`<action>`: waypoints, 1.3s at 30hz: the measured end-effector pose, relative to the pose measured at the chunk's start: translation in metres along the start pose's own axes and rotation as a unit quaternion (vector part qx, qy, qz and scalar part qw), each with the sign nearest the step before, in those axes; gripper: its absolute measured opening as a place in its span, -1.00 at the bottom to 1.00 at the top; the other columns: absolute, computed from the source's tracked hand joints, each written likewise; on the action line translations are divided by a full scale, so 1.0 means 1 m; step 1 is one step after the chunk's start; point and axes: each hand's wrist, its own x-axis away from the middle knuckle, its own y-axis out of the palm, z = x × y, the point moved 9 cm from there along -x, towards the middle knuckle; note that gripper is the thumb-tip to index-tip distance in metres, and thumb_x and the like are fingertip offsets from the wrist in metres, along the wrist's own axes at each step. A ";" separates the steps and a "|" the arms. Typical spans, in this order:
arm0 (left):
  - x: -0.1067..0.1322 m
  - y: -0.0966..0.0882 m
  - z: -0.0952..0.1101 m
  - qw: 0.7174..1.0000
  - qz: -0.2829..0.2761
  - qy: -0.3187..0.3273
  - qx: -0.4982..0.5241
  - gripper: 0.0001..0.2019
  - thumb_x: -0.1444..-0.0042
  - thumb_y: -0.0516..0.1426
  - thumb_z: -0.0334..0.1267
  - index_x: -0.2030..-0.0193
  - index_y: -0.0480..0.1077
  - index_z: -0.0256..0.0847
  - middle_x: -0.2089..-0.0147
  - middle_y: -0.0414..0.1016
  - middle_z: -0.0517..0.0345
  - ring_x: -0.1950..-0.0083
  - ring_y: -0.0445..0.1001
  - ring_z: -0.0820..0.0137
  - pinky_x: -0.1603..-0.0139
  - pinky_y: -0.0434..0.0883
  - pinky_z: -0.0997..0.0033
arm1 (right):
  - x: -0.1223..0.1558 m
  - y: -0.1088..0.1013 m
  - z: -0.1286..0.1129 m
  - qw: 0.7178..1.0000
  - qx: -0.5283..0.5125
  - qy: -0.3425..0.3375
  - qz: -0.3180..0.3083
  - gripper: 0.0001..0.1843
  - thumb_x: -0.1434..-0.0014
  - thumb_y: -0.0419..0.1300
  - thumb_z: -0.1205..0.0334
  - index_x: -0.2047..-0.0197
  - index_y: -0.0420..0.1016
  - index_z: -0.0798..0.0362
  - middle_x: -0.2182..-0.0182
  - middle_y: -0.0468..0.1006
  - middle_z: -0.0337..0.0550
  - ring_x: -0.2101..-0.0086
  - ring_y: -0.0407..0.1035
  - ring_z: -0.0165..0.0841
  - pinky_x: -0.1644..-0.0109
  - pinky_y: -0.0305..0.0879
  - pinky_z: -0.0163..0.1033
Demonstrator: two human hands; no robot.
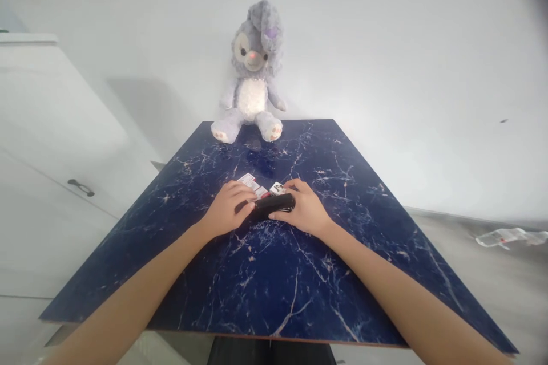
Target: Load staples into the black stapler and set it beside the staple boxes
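A black, glossy, elongated object (274, 203), perhaps a case, lies crosswise on the blue marbled table between my hands; I cannot make out its exact kind. My left hand (229, 208) has its thumb and curled fingers around the left end. The thumb and bent fingers of my right hand (306, 208) grip the right end. Just behind it, partly under my left fingers, is a red and white printed card or packet (247, 179). A small white item with dark marks (277, 188) sits by my right fingertips. The fingers partly hide these items.
On the far edge of the table (265, 285) a grey plush rabbit (252, 94) sits against the white wall. To the left stands a white cabinet (51, 142) with a dark handle. Clear plastic packaging (509, 236) lies on the floor at the right.
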 end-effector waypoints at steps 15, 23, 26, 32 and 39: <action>0.014 0.000 0.024 0.965 0.048 0.119 -0.227 -0.80 -0.21 0.23 -0.30 0.04 0.57 -0.13 0.04 0.65 0.04 0.08 0.56 0.18 -0.01 0.39 0.10 | -0.003 -0.020 0.013 0.992 -0.005 -0.035 -0.121 -0.75 -0.07 0.46 0.06 0.43 0.57 0.03 -0.29 0.32 -0.01 -0.27 0.16 0.04 -0.28 0.25 0.20; 0.019 0.002 0.025 0.962 0.009 0.074 -0.264 -0.75 -0.29 0.17 -0.28 -0.07 0.54 -0.18 0.03 0.64 0.02 0.02 0.53 0.16 -0.03 0.37 0.10 | -0.005 -0.029 0.021 0.989 0.003 -0.022 -0.147 -0.69 -0.11 0.40 0.05 0.10 0.59 -0.03 -0.31 0.30 -0.01 -0.22 0.26 0.02 -0.24 0.28 0.21; 0.019 0.002 0.017 0.972 0.002 0.044 -0.233 -0.74 -0.31 0.14 -0.26 -0.08 0.55 -0.10 -0.02 0.62 0.02 -0.01 0.50 0.13 -0.06 0.37 0.07 | -0.005 -0.033 0.025 0.985 0.018 -0.029 -0.168 -0.84 -0.12 0.36 0.09 0.26 0.61 -0.03 -0.25 0.37 -0.05 -0.18 0.32 0.01 -0.20 0.31 0.17; 0.019 -0.010 -0.018 0.987 0.027 -0.068 -0.142 -0.74 -0.33 0.09 -0.23 -0.03 0.58 -0.06 -0.06 0.58 0.00 -0.07 0.46 0.10 -0.15 0.36 -0.05 | -0.005 -0.065 0.060 0.988 0.025 0.046 -0.148 -0.72 -0.18 0.13 0.23 0.56 0.39 0.02 0.24 0.61 -0.10 0.31 0.46 -0.26 0.18 0.36 -0.14; 0.002 0.010 -0.044 0.986 -0.058 -0.062 -0.144 -0.66 -0.25 0.17 -0.21 -0.15 0.54 -0.08 -0.36 0.31 -0.10 -0.36 0.19 -0.09 -0.29 0.27 -0.24 | -0.003 -0.045 0.061 0.986 0.123 0.016 -0.107 -0.76 -0.20 0.12 0.23 0.51 0.40 0.02 0.44 0.52 -0.20 0.41 0.39 -0.34 0.27 0.19 -0.25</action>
